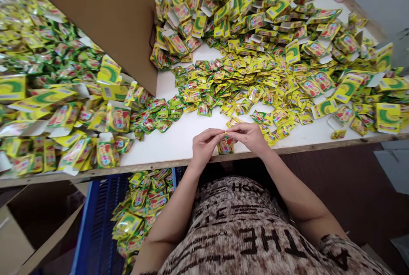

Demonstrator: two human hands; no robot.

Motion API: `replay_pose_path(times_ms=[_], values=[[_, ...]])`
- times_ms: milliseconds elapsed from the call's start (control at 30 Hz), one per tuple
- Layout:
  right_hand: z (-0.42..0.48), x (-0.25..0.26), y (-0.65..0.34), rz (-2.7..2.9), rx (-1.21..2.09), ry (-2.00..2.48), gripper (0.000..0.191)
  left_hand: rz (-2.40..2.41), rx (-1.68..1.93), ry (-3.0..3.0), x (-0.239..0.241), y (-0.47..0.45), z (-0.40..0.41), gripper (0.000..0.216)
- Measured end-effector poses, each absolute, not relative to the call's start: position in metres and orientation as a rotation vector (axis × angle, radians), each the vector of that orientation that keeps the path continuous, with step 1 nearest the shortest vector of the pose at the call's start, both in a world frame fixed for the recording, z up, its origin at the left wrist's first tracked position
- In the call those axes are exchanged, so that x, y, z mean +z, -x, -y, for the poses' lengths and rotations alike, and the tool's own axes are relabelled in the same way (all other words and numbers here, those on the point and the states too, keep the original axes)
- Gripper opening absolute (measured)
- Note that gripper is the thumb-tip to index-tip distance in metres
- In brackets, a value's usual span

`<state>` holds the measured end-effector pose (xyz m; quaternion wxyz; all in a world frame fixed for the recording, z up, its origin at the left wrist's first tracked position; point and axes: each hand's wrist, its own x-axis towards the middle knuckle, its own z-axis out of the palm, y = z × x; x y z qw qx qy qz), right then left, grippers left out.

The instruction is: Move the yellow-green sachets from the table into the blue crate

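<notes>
At the front edge of the table, my left hand (pixel 206 144) and my right hand (pixel 251 137) meet fingertip to fingertip. Between them is a small yellow-green carton (pixel 226 146) with a red picture on its front. Both hands pinch at its top edge, and the fingers cover that edge, so its flap cannot be made out. Just beyond the hands lie small shiny sachets (pixel 204 109) in yellow and green. More yellow sachets (pixel 281 117) are spread close to my right hand.
Filled cartons (pixel 118 116) with white flaps crowd the left side, and a big heap of cartons (pixel 255 19) stands at the back. A tall cardboard panel (pixel 128 24) rises on the left. Below the table, a blue crate (pixel 96 224) holds more packets, beside an open cardboard box (pixel 19 236).
</notes>
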<state>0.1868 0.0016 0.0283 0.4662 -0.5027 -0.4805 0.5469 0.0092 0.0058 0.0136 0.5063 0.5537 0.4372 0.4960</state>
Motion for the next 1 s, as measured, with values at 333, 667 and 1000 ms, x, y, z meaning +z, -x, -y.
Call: replay_pose_path(times_ms=[333,667,1000], values=[[0.018,0.019,-0.188,1.558,0.924,1.156,0.017,-0.987,1.068,-1.587,0.006,0.010,0.000,0.023],[0.047,0.015,-0.215,1.709,0.473,1.379,0.038,-1.330,1.363,-1.351,0.028,0.028,0.034,0.035],[0.045,-0.040,-0.304,1.734,-0.092,1.694,0.030,-2.724,1.254,-0.464,-0.028,0.253,0.179,0.019]])
